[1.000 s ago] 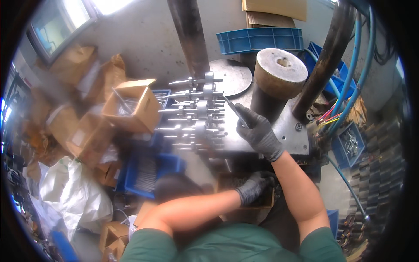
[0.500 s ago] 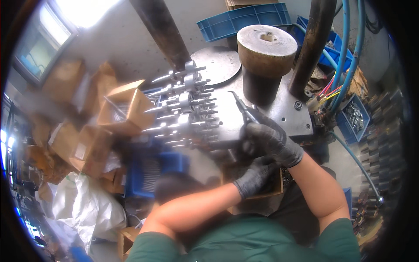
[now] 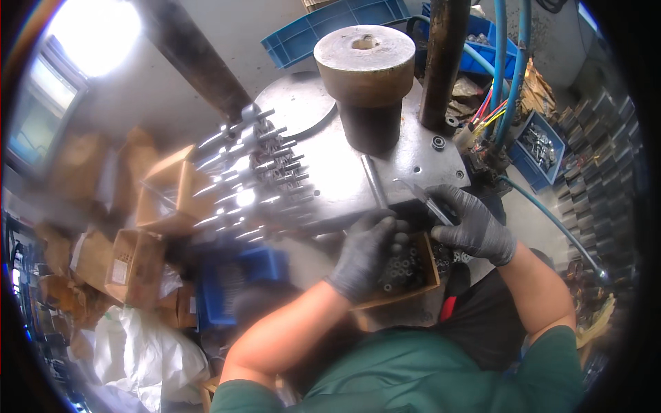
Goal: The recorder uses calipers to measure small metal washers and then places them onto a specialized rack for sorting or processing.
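My left hand [image 3: 365,253], in a dark grey glove, is closed around the lower end of a smooth metal rod [image 3: 374,180] that points up over the steel plate's front edge. To its right, my gloved right hand [image 3: 476,226] grips slender bent-nose pliers [image 3: 425,201], their curved tip pointing left toward the rod without touching it. Below and between the hands stands an open box [image 3: 434,267] of small dark ring-shaped parts, partly covered by my left hand. Several metal shafts with round collars [image 3: 248,162] lie in a row on the plate's left side, blurred.
A thick round press column [image 3: 365,65] rises from the steel plate [image 3: 323,172], with dark posts [image 3: 444,62] beside it. Cardboard boxes [image 3: 165,196] and a blue bin [image 3: 241,282] stand left. Blue hoses [image 3: 525,69] and a blue bin of metal parts [image 3: 540,151] are right.
My hands have moved apart: the left no longer crosses under the right and now shows the metal rod. The pliers have shifted right and lower. The whole view has swung rightward.
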Demonstrator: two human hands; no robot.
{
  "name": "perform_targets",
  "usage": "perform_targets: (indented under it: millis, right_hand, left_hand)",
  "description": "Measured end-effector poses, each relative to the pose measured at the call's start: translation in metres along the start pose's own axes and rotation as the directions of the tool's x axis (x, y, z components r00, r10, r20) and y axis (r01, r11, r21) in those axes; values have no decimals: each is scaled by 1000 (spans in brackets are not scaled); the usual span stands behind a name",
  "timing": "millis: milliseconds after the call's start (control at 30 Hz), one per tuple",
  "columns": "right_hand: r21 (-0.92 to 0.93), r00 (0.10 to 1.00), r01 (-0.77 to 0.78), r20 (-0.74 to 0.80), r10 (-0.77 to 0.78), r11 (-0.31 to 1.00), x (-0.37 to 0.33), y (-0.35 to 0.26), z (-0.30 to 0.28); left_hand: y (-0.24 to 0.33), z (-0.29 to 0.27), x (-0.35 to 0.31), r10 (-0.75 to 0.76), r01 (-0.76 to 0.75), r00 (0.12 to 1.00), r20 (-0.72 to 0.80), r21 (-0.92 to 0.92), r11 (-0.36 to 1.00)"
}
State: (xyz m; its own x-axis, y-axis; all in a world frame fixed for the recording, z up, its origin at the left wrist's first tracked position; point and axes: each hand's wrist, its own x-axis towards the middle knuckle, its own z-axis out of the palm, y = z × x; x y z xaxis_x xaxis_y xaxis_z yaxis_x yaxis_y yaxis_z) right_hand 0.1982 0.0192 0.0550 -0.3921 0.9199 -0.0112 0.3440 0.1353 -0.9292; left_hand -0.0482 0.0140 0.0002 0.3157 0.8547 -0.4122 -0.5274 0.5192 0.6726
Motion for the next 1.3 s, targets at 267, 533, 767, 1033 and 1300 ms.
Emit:
perform_targets:
  millis: [267, 533, 767, 1033, 1300]
  right_hand:
    - [125, 997, -81, 22, 78, 989, -7, 7, 7]
    - [204, 996, -93, 10, 93, 975, -6, 5, 19]
    - [281, 988, -145, -4, 152, 949, -5, 8, 18]
    - [260, 988, -152, 13, 154, 954, -5, 7, 18]
    - [199, 992, -130, 21, 128, 971, -2, 12, 16]
  left_hand:
    - [1, 0, 1, -17, 7, 993, 119, 82, 997]
    - [-10, 4, 1, 16, -27, 993, 114, 97, 995]
    - [-13, 5, 6, -49, 37, 994, 95, 129, 991]
    - [-23, 6, 9, 72, -106, 992, 105, 361, 926]
    - [-21, 5, 5, -55, 15, 988, 143, 266, 964]
